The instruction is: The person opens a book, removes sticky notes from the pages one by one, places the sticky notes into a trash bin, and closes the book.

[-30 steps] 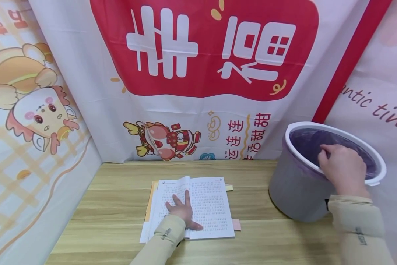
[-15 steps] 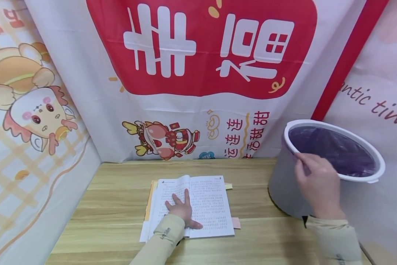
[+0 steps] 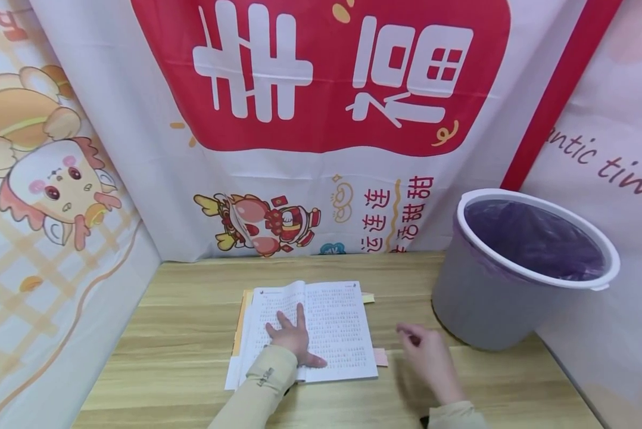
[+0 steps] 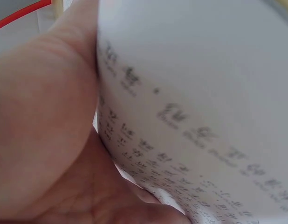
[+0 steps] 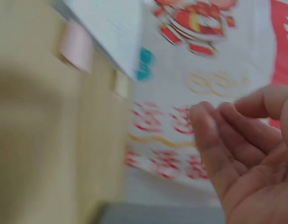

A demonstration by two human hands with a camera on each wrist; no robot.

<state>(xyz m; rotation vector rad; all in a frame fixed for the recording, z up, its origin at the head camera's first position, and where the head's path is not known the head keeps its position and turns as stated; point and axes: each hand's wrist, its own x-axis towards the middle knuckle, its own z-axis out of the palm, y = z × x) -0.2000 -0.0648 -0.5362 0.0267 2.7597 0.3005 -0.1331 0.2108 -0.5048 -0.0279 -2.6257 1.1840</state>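
Note:
An open book [image 3: 338, 333] with printed pages lies on the wooden table. My left hand [image 3: 291, 342] presses on it with spread fingers, near the fold. In the left wrist view, the palm [image 4: 41, 112] rests against the printed page [image 4: 195, 84]. A pink tab [image 3: 381, 357] and a yellow tab [image 3: 368, 298] stick out from the book's right edge. My right hand [image 3: 427, 356] is over the table, right of the book. Its fingers [image 5: 237, 140] are loosely bent in the right wrist view, with no object visible between them and the thumb.
A grey bin [image 3: 476, 298] with a white rim and a purple liner stands on the table [image 3: 192, 316] at the right. Printed cloths [image 3: 160, 196] hang at the back and on both sides.
My right hand has come away from the bin's opening, past its rim, and moved left and down toward the book. My left hand stays on the pages. The view has shifted slightly.

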